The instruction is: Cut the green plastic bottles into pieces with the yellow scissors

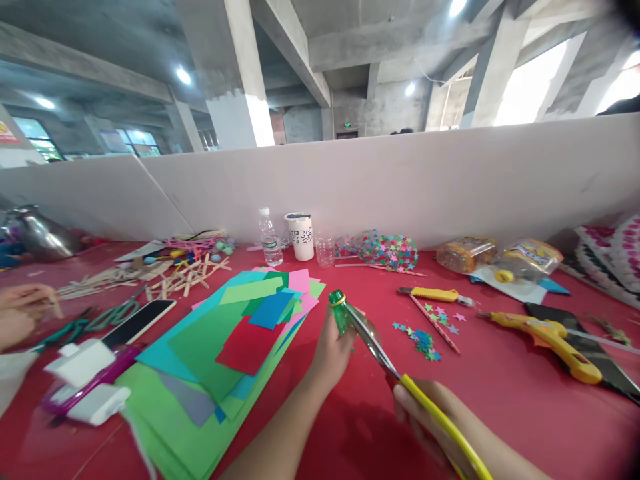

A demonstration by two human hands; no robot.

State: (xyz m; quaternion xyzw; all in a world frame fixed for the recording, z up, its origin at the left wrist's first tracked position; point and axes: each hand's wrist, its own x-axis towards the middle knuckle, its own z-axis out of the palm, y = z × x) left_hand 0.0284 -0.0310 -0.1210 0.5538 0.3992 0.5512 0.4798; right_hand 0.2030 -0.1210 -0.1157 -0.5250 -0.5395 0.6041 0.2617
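My left hand (330, 353) grips the green neck of a plastic bottle (339, 313), which has a green cap and a yellowish ring. My fingers hide much of its lower part. My right hand (425, 413) is closed around the yellow handles of a pair of scissors (373, 343). Their metal blades point up and left and reach the bottle neck's side; whether they are cutting into it I cannot tell. Left of my left hand lies a pile of colored paper (210, 353). Star-shaped sequins (425, 343) and a striped straw (435, 323) lie on the red table (370, 440) to the right.
At right are a yellow box cutter (435, 294), a yellow glue gun (555, 340) and clear bottles (530, 260). A water bottle (271, 240) and white cup (301, 239) stand by the partition (350, 180). Another person's hand (25, 310), a phone (137, 321) and a power strip (93, 380) are left.
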